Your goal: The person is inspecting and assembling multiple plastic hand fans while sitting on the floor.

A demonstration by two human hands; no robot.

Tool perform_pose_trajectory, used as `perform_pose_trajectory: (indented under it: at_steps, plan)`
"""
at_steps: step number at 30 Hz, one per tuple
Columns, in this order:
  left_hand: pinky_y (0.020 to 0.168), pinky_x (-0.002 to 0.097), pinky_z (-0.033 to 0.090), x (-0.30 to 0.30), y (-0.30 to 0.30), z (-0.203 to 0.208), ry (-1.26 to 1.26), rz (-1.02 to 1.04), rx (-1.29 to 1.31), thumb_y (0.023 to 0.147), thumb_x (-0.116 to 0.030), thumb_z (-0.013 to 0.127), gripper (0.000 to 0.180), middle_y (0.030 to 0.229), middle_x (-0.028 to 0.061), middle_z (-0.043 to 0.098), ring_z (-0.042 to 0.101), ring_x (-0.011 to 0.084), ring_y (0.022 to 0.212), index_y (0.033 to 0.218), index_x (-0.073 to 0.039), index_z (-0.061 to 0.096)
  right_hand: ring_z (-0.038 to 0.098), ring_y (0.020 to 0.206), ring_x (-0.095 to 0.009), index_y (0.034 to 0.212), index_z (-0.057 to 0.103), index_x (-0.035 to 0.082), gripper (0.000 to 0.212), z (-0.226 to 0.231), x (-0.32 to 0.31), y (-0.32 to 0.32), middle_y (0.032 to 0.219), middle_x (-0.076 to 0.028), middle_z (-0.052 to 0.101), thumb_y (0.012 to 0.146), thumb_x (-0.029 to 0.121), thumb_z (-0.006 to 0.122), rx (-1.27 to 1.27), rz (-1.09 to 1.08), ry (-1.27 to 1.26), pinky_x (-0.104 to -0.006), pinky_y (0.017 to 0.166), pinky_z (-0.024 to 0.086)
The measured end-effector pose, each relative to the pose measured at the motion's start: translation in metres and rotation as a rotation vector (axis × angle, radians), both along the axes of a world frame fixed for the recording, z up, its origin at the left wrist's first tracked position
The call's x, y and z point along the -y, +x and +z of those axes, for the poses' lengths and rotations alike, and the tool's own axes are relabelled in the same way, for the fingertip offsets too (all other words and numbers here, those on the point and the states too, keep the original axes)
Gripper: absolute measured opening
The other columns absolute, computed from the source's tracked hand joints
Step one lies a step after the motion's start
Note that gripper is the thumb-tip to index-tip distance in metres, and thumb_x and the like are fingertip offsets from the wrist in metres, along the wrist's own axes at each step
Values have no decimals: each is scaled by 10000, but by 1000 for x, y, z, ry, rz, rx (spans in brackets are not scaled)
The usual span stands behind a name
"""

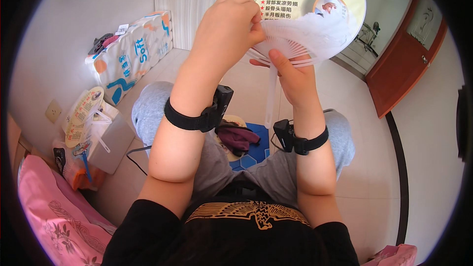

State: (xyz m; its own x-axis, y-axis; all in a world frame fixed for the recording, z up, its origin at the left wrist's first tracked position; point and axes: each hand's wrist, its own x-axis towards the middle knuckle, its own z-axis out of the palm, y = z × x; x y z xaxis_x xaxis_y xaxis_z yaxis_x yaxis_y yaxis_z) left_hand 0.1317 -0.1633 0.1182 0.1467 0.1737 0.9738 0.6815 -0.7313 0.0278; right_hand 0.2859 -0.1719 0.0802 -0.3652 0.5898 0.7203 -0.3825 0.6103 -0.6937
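Observation:
Up in front of me is a round hand fan (pixel 276 5) with a pale yellow printed face, white plastic ribs and a white handle (pixel 271 93) hanging down. My right hand (pixel 297 76) grips it at the base of the ribs, thumb on the near side and fingers behind. A wispy white, gauzy material (pixel 320 32) covers the lower right of the fan's face. Against the fan's left side, my left hand (pixel 231 29) is closed with thumb and fingers bent together. What it pinches, if anything, cannot be made out.
A large white wrapped pack (pixel 130 54) stands by the left wall, dark cloth on top. Below it, another printed fan (pixel 84 118) leans by a pale box (pixel 116 140). Maroon cloth (pixel 239 138) lies between my knees on a blue mat (pixel 256 152). A brown door (pixel 406 54) stands ajar.

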Motion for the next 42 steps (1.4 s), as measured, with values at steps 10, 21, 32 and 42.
perform_pose_trajectory:
  at_steps: [10, 21, 32, 42]
  plan:
    - [690, 268, 504, 2, -12, 3, -234, -172, 33, 727, -7, 620, 94, 860, 86, 596, 598, 187, 775, 816, 10, 591, 540, 1031, -274, 1224, 399, 6, 396, 3, -3, 5, 1152, -131, 516, 856, 104, 509, -17, -5, -43, -391, 777, 510]
    - [697, 271, 511, 8, 6, 0, -143, -148, 154, 743, -49, 642, 108, 877, 94, 601, 604, 180, 735, 827, 16, 620, 541, 1011, -206, 1199, 431, 5, 338, 3, 1, -1, 1120, -93, 533, 870, 68, 475, -86, -45, 6, -354, 781, 506]
    - [653, 264, 518, 7, 17, -5, -124, -135, 300, 758, -69, 626, 118, 820, 96, 579, 613, 174, 720, 824, 23, 592, 518, 1062, -225, 1216, 422, 7, 340, 0, 4, -8, 1169, -107, 513, 882, 59, 455, -123, -166, 188, -365, 819, 488]
    - [618, 235, 503, 10, 14, -3, -234, -193, 398, 778, -91, 606, 121, 772, 82, 632, 620, 137, 742, 829, 18, 589, 513, 1078, -265, 1234, 403, 10, 361, 4, 2, -7, 1186, -123, 501, 889, 99, 458, -161, -50, 30, -386, 847, 479]
